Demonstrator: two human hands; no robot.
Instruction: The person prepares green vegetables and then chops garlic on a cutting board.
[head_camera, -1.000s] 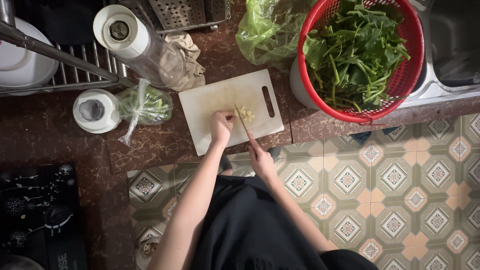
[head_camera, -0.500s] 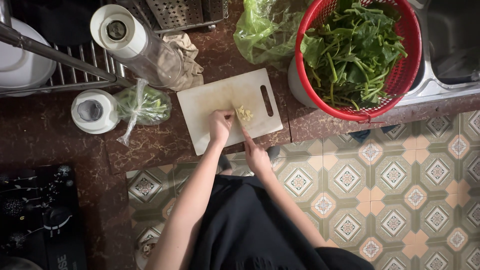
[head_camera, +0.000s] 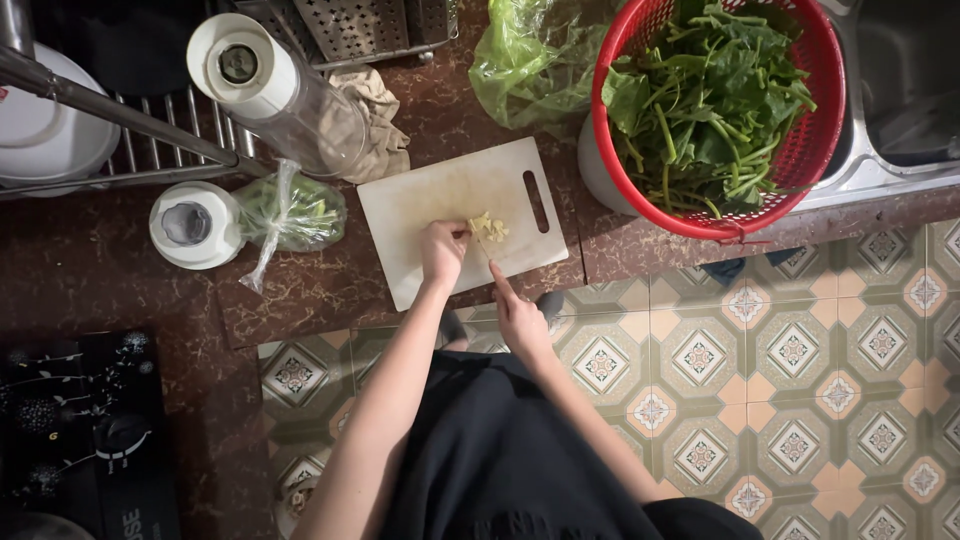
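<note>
On the white cutting board (head_camera: 430, 205) a small pale heap of chopped garlic (head_camera: 489, 228) is seen, near the board's handle slot. The left hand (head_camera: 443, 250) is curled with fingertips pressed down just beside the heap, steadying it; whether anything is pinched under the fingers cannot be told. The right hand (head_camera: 520, 318) is closed around a knife handle at the board's near edge — the knife (head_camera: 483, 252) is angled up toward the heap. Much of the piece is judged already cut into bits; a little finer mincing seems left. Beyond the board a red basket (head_camera: 815, 150) of leafy greens is left untouched — likewise the bagged vegetables (head_camera: 295, 212) to the board's left
</note>
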